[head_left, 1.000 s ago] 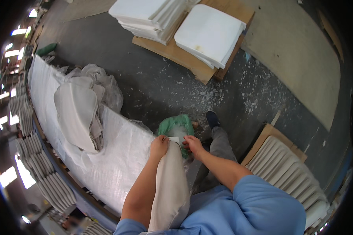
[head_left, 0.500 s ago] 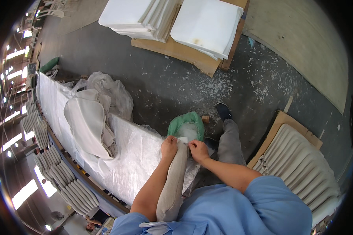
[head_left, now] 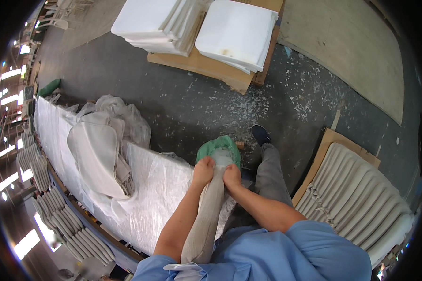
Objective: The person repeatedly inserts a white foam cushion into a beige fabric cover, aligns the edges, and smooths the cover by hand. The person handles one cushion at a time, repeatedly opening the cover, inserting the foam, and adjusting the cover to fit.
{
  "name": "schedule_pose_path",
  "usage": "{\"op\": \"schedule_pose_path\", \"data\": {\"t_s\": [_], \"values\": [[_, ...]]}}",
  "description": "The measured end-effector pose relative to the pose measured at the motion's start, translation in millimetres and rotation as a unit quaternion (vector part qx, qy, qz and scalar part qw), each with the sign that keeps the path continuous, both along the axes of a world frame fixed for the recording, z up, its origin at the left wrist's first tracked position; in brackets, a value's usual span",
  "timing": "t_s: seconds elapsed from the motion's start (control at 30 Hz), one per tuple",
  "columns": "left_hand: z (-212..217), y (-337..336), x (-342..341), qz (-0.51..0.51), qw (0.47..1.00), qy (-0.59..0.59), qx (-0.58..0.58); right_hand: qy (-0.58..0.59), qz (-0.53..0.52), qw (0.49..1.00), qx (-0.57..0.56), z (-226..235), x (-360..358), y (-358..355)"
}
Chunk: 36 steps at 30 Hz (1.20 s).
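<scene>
A beige fabric-covered cushion [head_left: 205, 218] stands on edge between my forearms, its near end against my blue shirt. At the cushion's far end, my left hand [head_left: 204, 171] is closed on the left side of the cover. Opposite it, my right hand [head_left: 231, 177] grips the right side, its fingertips partly hidden. White padding seems to show between the hands. Just beyond them sits an open green bag [head_left: 204, 149] with whitish, loose-looking material [head_left: 222, 154] in it.
A plastic-covered table [head_left: 157, 201] holds flat beige covers [head_left: 94, 152] and crumpled clear plastic [head_left: 135, 119]. Finished-looking cushions [head_left: 356, 192] stand in a row on cardboard at right. White foam pads [head_left: 237, 35] are stacked ahead. White scraps litter the floor [head_left: 183, 107].
My right hand has gone from a fingertip pinch near the end to a fuller grip on the cushion's side. The view has shifted slightly, so the surroundings appear further left.
</scene>
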<state>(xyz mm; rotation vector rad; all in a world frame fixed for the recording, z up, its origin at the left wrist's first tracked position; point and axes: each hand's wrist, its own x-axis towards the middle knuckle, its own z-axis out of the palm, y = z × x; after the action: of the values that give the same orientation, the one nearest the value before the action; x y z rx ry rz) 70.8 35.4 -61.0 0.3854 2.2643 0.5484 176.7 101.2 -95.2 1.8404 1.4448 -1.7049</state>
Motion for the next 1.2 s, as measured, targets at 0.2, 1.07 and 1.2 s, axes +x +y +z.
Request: {"op": "schedule_pose_path", "data": {"t_s": [0.2,1.07,1.2], "values": [[16.2,38.6,-23.7,0.053,0.997,-0.046,0.012,0.03,-0.07,0.997,-0.025,-17.7,-11.4,30.7],[-56.0,92.6,-15.8,0.009,0.992,-0.108,-0.067,0.009,-0.115,0.993,0.001,-57.1,4.0,27.7],[-54.0,72.7,-27.9,0.018,0.979,-0.196,-0.055,0.026,-0.137,0.989,-0.045,-54.4,3.0,31.4]]}}
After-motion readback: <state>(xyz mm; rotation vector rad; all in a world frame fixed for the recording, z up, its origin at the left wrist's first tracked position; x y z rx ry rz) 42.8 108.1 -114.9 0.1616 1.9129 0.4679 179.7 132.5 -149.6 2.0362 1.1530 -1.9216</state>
